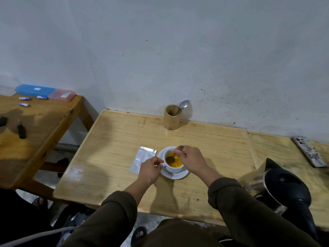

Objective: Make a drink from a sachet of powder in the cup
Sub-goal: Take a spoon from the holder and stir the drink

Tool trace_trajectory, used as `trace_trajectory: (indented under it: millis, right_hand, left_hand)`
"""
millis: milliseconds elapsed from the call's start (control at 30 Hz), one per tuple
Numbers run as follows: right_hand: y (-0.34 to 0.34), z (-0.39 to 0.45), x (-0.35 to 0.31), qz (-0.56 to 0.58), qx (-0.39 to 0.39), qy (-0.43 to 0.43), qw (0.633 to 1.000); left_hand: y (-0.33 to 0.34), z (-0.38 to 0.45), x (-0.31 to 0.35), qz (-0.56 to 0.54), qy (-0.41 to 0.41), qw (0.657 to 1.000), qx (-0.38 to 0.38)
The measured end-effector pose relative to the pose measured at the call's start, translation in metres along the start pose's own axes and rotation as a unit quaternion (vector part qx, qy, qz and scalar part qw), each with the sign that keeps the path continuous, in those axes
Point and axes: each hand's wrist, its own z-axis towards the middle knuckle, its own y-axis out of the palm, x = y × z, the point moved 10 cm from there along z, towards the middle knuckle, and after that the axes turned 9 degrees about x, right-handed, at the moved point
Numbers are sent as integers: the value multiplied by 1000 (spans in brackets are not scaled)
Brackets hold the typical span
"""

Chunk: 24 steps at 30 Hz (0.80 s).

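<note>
A white cup (174, 168) full of orange-yellow liquid stands on a white saucer (175, 175) in the middle of the light wooden table (124, 139). My right hand (191, 160) pinches a spoon (171, 158) whose bowl dips into the liquid. My left hand (150, 169) rests at the cup's left side, its fingers closed at the handle, which is hidden. A silver sachet (142, 158) lies flat on the table just left of the saucer, partly under my left hand.
A bamboo holder (172, 117) with a second spoon stands at the back by the wall. A black electric kettle (283, 186) sits at the right front edge. A lower table (35, 125) on the left carries plastic boxes, batteries and small tools.
</note>
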Motion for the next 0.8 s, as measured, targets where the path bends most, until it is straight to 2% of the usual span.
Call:
trace_trajectory:
  millis: [100, 300, 567, 800]
  right_hand:
    - [-2, 0, 2, 15, 3, 12, 1000]
    - [-10, 4, 3, -65, 37, 2, 997]
    - [-1, -4, -2, 29, 5, 12, 1000]
    - [-1, -17, -4, 174, -20, 82, 981]
  left_hand:
    - [0, 0, 0, -1, -1, 1000, -2]
    - [0, 0, -1, -1, -4, 1000, -1]
    - [1, 0, 0, -5, -5, 1000, -9]
    - [1, 1, 1, -7, 11, 1000, -20]
